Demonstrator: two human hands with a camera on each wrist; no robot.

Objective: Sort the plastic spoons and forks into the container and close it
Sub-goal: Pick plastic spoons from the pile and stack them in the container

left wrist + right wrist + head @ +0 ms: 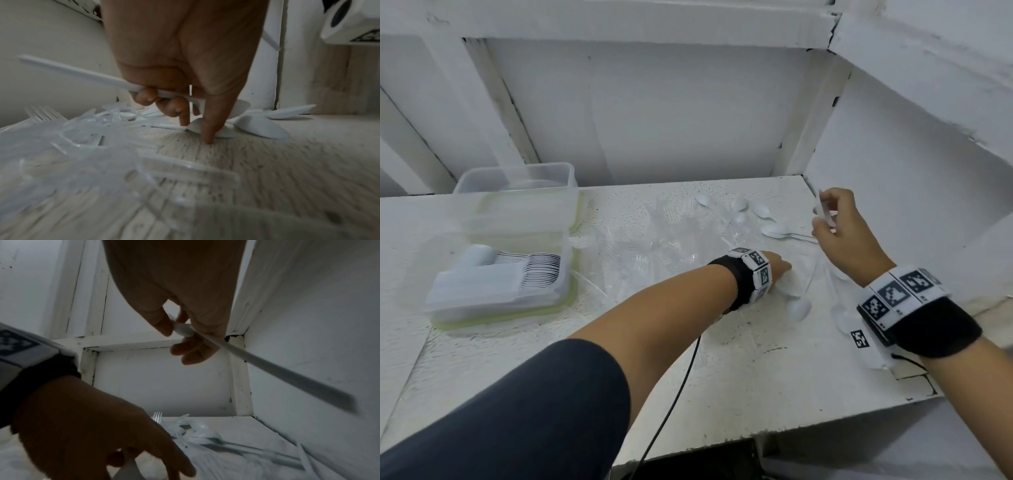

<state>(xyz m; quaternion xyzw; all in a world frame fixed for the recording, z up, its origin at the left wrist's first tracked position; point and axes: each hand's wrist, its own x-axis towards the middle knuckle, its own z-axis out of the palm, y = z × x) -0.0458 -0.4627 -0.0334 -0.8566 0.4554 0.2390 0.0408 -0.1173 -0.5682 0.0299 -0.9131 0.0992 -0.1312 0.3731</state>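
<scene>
A white spoon (86,76) is gripped in the curled left hand (180,56), index finger pressed down beside loose spoons (774,229). Another spoon (257,361) is pinched by the right hand (835,233). The container (500,274), part-filled and open, sits far left. Bowls are best nested, handles aligned, before transfer.

The spoons (799,308) are white, and the forks (671,219) are clear and colourless. The container (566,274) is transparent with a pale green edge at its bottom. The table (722,377) is white with small dark specks. Each wrist band (935,325) is black and carries white tiles with black square patterns. The sleeve (534,418) is dark grey
</scene>
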